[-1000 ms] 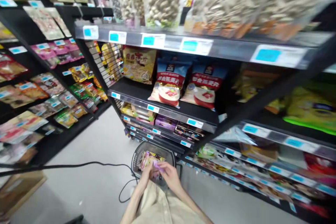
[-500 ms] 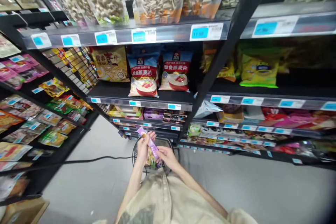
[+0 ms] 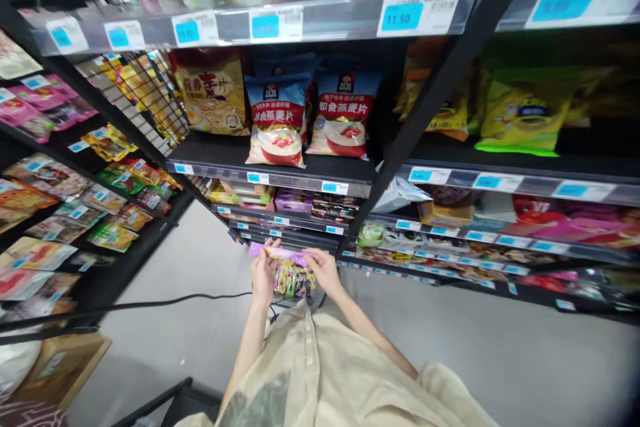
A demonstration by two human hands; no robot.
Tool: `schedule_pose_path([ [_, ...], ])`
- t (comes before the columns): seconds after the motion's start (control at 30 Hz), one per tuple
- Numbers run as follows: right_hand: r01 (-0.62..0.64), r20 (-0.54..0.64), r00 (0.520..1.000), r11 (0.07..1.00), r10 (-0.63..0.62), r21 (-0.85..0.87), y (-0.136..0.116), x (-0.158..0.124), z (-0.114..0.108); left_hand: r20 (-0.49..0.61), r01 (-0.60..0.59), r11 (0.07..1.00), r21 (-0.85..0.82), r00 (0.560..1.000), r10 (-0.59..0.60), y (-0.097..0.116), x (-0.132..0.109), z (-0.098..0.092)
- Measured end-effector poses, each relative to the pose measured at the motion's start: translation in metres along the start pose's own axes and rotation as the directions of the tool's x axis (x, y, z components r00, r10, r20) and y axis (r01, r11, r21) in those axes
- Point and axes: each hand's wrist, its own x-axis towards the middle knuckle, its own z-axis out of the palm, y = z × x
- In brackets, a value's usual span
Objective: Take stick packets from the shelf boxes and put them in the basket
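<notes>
A slim purple snack packet (image 3: 285, 254) stretches level between my two hands. My left hand (image 3: 263, 272) grips its left end, and my right hand (image 3: 321, 270) pinches the right end between thumb and fingers. Right below lies a basket filled with small wrapped snacks (image 3: 293, 281) in yellow, green, dark and purple wrappers; my hands and clothing hide much of the basket. The print on the purple packet is too small to read.
Ahead stands a black shelf unit with oatmeal bags (image 3: 278, 123) and a gold cereal bag (image 3: 213, 97). Snack packs (image 3: 111, 232) fill the left shelves. A black cable (image 3: 175, 301) runs across at left. A cardboard box (image 3: 60, 367) sits at lower left.
The purple packet has turned from a steep slant to level, with my right hand rising to its end. More of the basket's contents shows. The camera view has shifted slightly.
</notes>
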Motion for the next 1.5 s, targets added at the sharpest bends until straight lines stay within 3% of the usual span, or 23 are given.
schedule_pose_path([
  [0.17, 0.032, -0.207, 0.978, 0.999, -0.026, 0.027, -0.007, 0.004, -0.025, -0.151, 0.002, 0.999, 0.038, 0.988, 0.004, -0.008, 0.001, -0.012],
  [0.23, 0.041, -0.265, 0.964, 0.998, -0.025, 0.052, -0.009, 0.005, -0.033, -0.156, 0.033, 0.993, 0.112, 0.988, -0.015, -0.006, 0.001, -0.019],
  [0.37, 0.009, -0.259, 0.965, 0.98, 0.043, 0.197, -0.009, 0.007, -0.038, 0.07, 0.083, 0.938, 0.337, 0.991, -0.113, -0.004, -0.008, -0.026],
  [0.47, -0.047, -0.187, 0.978, 0.966, 0.097, 0.253, -0.007, 0.008, -0.034, 0.231, 0.106, 0.88, 0.463, 0.944, -0.235, -0.011, -0.018, -0.025],
  [0.6, -0.08, -0.135, 0.985, 0.978, 0.107, 0.193, -0.004, 0.006, -0.028, 0.298, 0.113, 0.835, 0.538, 0.902, -0.314, -0.027, -0.026, -0.019],
  [0.8, -0.139, 0.011, 0.99, 0.979, 0.139, 0.147, -0.006, -0.001, -0.026, 0.338, -0.026, 0.79, 0.613, 0.912, -0.233, -0.036, -0.027, -0.013],
  [0.97, -0.188, 0.061, 0.981, 0.976, 0.182, 0.106, 0.001, -0.003, -0.024, 0.241, -0.056, 0.733, 0.678, 0.959, -0.149, -0.04, -0.026, -0.022],
  [1.07, -0.164, 0.061, 0.984, 0.985, 0.167, -0.058, 0.012, -0.008, -0.017, 0.139, -0.04, 0.754, 0.656, 0.988, -0.069, -0.05, -0.025, -0.029],
  [1.17, -0.043, 0.098, 0.992, 0.957, 0.074, -0.287, 0.022, -0.017, -0.006, 0.057, -0.044, 0.758, 0.651, 0.998, 0.01, -0.062, -0.023, -0.036],
  [1.23, 0.036, 0.134, 0.991, 0.924, 0.017, -0.382, 0.028, -0.023, 0.002, 0.075, -0.107, 0.708, 0.698, 0.994, 0.076, -0.069, -0.025, -0.042],
  [1.37, 0.074, 0.2, 0.98, 0.897, 0.016, -0.436, 0.04, -0.027, 0.013, 0.239, -0.321, 0.539, 0.778, 0.946, 0.219, -0.08, -0.033, -0.052],
  [1.5, 0.112, 0.326, 0.943, 0.864, 0.062, -0.491, 0.053, -0.023, 0.013, 0.305, -0.382, 0.45, 0.807, 0.922, 0.237, -0.086, -0.041, -0.059],
])
